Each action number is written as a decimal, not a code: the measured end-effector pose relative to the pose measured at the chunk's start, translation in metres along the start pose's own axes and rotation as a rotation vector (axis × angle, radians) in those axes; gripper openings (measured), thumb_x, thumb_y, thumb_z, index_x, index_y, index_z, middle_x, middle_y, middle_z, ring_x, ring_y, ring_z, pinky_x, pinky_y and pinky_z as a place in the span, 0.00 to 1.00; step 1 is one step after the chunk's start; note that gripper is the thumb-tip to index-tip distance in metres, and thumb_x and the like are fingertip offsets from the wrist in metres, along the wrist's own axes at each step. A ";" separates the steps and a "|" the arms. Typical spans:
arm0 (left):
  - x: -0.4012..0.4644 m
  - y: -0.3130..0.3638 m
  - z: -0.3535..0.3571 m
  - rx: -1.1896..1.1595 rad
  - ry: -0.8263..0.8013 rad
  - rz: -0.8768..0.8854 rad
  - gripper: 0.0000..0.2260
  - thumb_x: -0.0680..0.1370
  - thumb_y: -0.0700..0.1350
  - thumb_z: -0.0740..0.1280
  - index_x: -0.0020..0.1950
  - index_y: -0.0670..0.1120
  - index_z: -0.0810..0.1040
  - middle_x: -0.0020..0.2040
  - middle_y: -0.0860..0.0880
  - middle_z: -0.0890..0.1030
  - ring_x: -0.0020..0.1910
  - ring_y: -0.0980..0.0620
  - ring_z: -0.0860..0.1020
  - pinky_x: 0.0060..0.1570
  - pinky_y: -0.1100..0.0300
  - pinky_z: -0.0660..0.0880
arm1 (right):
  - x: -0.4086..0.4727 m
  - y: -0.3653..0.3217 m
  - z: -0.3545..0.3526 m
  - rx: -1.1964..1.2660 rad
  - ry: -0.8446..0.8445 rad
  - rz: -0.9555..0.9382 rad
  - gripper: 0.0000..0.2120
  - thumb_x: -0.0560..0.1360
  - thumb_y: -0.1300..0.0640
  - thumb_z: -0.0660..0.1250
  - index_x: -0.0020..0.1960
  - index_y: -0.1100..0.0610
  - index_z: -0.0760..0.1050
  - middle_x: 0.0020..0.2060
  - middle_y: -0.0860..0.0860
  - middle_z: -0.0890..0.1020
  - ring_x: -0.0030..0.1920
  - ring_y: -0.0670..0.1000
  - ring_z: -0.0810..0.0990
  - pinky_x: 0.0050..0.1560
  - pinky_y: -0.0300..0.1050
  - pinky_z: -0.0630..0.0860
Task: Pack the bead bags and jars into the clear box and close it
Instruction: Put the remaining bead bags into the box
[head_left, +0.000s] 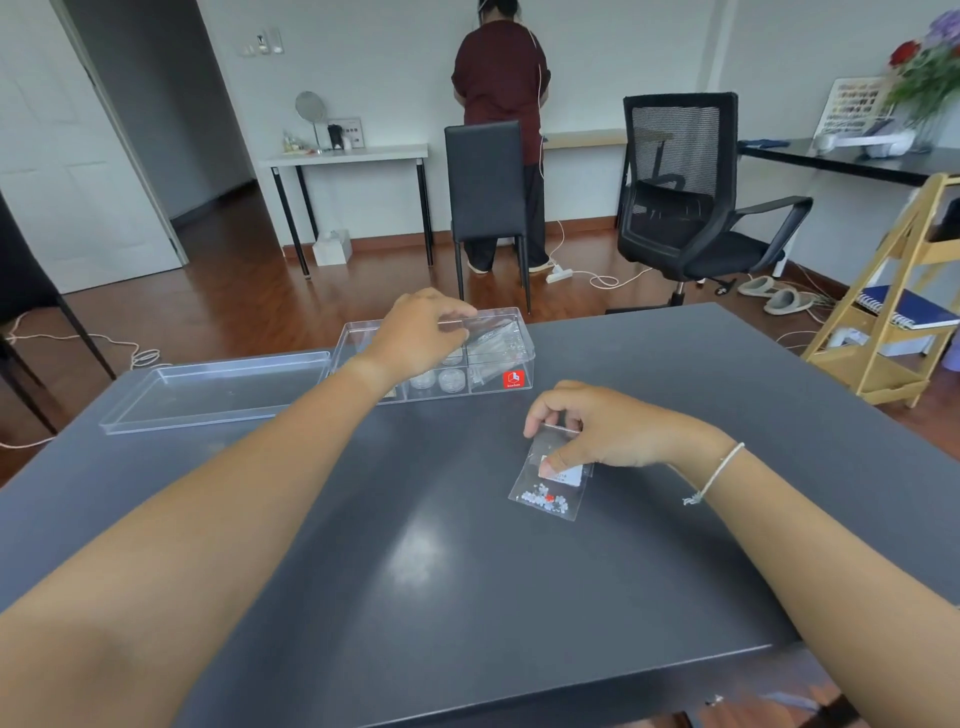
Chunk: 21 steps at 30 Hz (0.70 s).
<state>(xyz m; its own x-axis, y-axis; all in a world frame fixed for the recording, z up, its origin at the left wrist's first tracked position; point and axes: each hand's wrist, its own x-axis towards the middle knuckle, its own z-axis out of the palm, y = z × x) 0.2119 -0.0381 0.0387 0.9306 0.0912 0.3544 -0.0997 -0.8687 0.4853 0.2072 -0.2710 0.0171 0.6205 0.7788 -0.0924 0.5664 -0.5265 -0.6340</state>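
Note:
The clear box (511, 358) with a red sticker stands open at the far middle of the dark table (415, 571). Small clear jars (451, 378) and bead bags (493, 338) lie inside it. My left hand (421, 332) hovers over the box, fingers pinched on the top edge of a clear bag there. My right hand (597, 431) pinches a small clear bead bag (545, 493) by its top; the bag's lower end with white and red beads rests on the table. The clear lid (208, 392) lies flat to the left of the box.
Beyond the table stand a black chair (488, 187) and a black mesh office chair (691, 192). A person in a dark red top (498, 78) stands at the far wall, back turned. A wooden shelf (893, 322) stands on the right.

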 end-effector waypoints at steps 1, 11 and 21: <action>-0.005 -0.002 -0.004 -0.008 0.022 0.004 0.11 0.74 0.43 0.66 0.55 0.49 0.80 0.55 0.44 0.78 0.56 0.44 0.75 0.61 0.50 0.70 | 0.000 -0.001 0.000 0.011 0.009 -0.004 0.13 0.66 0.54 0.73 0.42 0.41 0.72 0.44 0.43 0.69 0.40 0.41 0.70 0.39 0.34 0.65; -0.060 -0.051 -0.043 0.060 0.147 -0.102 0.14 0.73 0.48 0.68 0.59 0.52 0.77 0.60 0.47 0.75 0.62 0.44 0.68 0.59 0.62 0.58 | 0.008 -0.016 -0.018 0.210 0.308 -0.001 0.08 0.69 0.61 0.69 0.44 0.49 0.77 0.43 0.46 0.77 0.44 0.46 0.75 0.42 0.33 0.70; -0.075 -0.077 -0.032 -0.126 0.167 -0.243 0.19 0.74 0.52 0.66 0.63 0.49 0.75 0.71 0.49 0.68 0.69 0.53 0.66 0.63 0.66 0.56 | 0.066 -0.030 -0.055 0.330 0.698 0.039 0.08 0.69 0.62 0.70 0.46 0.54 0.76 0.37 0.46 0.79 0.38 0.44 0.76 0.36 0.34 0.70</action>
<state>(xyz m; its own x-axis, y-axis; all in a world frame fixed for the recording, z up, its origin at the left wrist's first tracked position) 0.1382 0.0370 0.0001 0.8628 0.3765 0.3374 0.0657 -0.7453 0.6635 0.2606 -0.2223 0.0724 0.8971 0.3085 0.3163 0.4137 -0.3348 -0.8466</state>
